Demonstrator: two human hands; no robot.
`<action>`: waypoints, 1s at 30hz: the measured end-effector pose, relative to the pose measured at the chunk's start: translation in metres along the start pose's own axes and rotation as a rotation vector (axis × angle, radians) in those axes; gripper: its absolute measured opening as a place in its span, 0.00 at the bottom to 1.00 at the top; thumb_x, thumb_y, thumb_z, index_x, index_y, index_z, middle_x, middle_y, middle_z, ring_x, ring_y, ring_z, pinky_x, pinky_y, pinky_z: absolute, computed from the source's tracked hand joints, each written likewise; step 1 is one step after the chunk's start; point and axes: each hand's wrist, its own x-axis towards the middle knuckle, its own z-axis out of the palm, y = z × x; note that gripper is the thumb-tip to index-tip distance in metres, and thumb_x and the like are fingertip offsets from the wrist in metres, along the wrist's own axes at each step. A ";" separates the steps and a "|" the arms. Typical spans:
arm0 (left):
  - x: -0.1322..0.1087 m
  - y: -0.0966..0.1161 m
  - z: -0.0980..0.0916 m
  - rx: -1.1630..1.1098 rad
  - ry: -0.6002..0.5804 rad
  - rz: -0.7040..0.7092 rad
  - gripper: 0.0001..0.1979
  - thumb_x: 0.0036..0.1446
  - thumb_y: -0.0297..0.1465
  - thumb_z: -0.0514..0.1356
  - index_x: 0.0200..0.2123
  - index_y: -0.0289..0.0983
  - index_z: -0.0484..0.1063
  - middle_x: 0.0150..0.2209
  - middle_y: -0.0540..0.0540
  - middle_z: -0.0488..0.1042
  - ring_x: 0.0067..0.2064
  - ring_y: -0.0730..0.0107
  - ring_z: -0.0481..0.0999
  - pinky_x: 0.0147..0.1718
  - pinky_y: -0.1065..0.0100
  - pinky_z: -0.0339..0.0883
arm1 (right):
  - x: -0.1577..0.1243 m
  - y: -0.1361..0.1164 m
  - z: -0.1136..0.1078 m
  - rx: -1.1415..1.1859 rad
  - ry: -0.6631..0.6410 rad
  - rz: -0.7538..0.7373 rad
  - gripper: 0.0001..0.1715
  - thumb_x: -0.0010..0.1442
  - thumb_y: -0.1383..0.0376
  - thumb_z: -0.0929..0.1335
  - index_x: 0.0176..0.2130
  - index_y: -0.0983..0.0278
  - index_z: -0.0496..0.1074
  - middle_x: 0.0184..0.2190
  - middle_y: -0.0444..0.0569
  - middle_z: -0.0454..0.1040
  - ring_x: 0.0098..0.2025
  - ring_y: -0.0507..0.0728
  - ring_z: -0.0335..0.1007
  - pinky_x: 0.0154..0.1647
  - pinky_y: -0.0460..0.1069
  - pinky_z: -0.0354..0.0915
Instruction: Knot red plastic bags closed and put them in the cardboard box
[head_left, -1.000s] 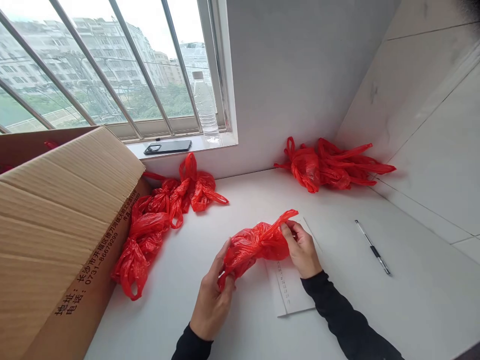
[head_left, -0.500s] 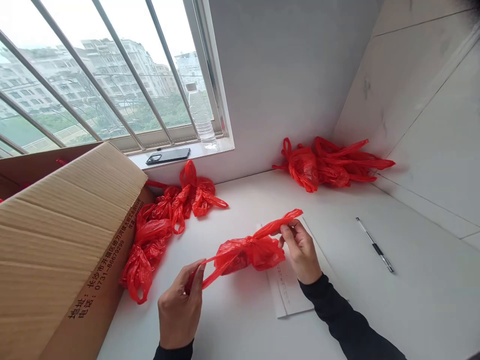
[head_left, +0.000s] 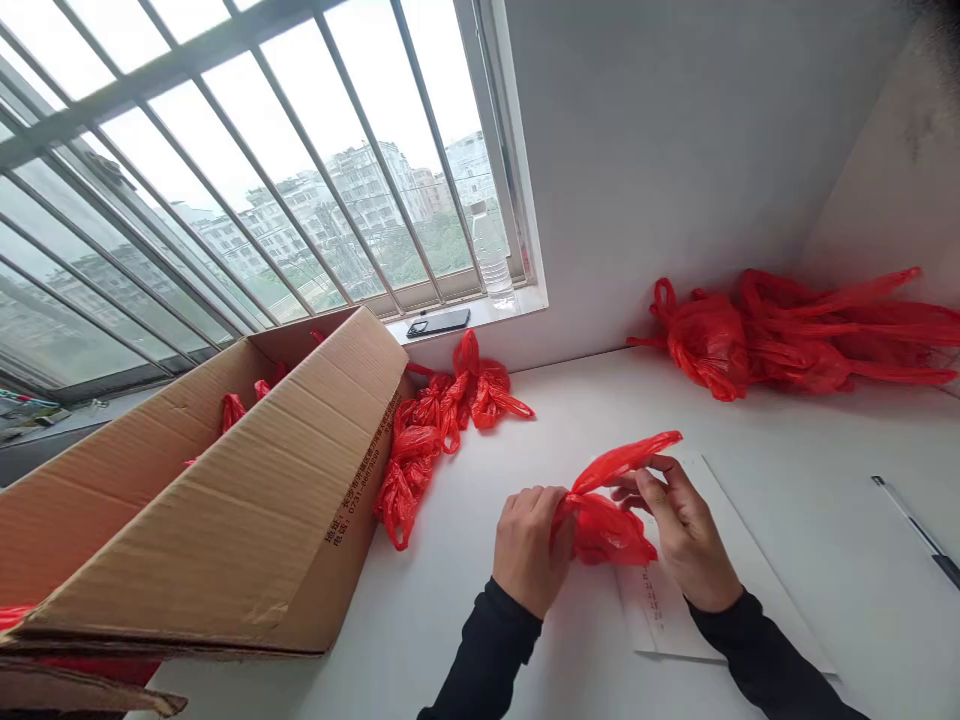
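A knotted red plastic bag with something bulky inside is held just above the white tabletop. My left hand is closed around its left side near the knot, hiding that end. At the bag's upper right, my right hand has its thumb and fingers bent at the long loose handle, pinching its lower edge. The handle's tip sticks up past these fingers. Beneath the bag and my right hand lies a white paper with small writing, partly covered.
An open cardboard box with red bags inside stands at left. Tied red bags lie beside it; more red bags lie against the back wall. A pen is at right. A phone and a plastic bottle occupy the windowsill.
My left hand has moved from the stretched left handle in to the bag's knot. The bag looks more bunched. The camera view has turned left, showing more of the box.
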 end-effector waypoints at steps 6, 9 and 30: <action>0.021 -0.048 -0.048 -0.020 0.307 -0.290 0.14 0.66 0.41 0.49 0.36 0.40 0.68 0.31 0.49 0.75 0.32 0.67 0.74 0.36 0.68 0.66 | 0.003 0.001 -0.003 0.001 0.017 0.058 0.19 0.64 0.48 0.64 0.48 0.56 0.65 0.43 0.52 0.76 0.42 0.61 0.72 0.42 0.58 0.69; 0.037 -0.091 -0.073 0.097 0.404 -0.425 0.15 0.64 0.41 0.50 0.40 0.37 0.71 0.36 0.42 0.77 0.39 0.58 0.77 0.42 0.60 0.67 | 0.003 0.003 -0.002 -0.023 -0.008 0.074 0.20 0.63 0.48 0.64 0.49 0.56 0.64 0.44 0.52 0.76 0.41 0.61 0.71 0.42 0.58 0.69; 0.043 -0.147 -0.009 0.481 0.296 -0.352 0.28 0.64 0.27 0.45 0.67 0.28 0.54 0.66 0.31 0.58 0.68 0.51 0.55 0.64 0.49 0.53 | 0.003 0.026 0.002 -0.293 -0.142 0.142 0.20 0.63 0.48 0.64 0.49 0.56 0.67 0.41 0.51 0.76 0.43 0.63 0.73 0.44 0.60 0.69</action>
